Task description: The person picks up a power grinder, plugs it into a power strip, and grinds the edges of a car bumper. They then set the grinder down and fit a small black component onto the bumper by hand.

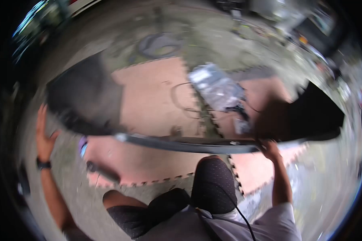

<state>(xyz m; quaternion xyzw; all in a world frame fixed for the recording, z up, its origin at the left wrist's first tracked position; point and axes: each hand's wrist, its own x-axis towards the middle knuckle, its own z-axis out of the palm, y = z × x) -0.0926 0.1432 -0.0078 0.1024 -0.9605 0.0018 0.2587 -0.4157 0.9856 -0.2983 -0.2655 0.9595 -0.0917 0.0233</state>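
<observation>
A long, curved dark panel that looks like a car bumper (189, 145) spans the view in front of my knees, its two black ends bending away from me. My right hand (272, 151) is closed over its near edge, right of the middle, with the fingertips hidden behind the edge. At the far left, my left hand (46, 138) is open, fingers stretched upward and thumb apart. Its fingertips come right to the outer side of the bumper's left end (84, 96). A dark band is on that wrist.
Pink foam mats (157, 100) with jigsaw edges lie on the concrete floor. A clear plastic bag (217, 86) rests across them, near a thin cable. Behind is a coiled grey hose (160, 45). A dark cylindrical tool (102, 172) lies at the near left; clutter lines the right side.
</observation>
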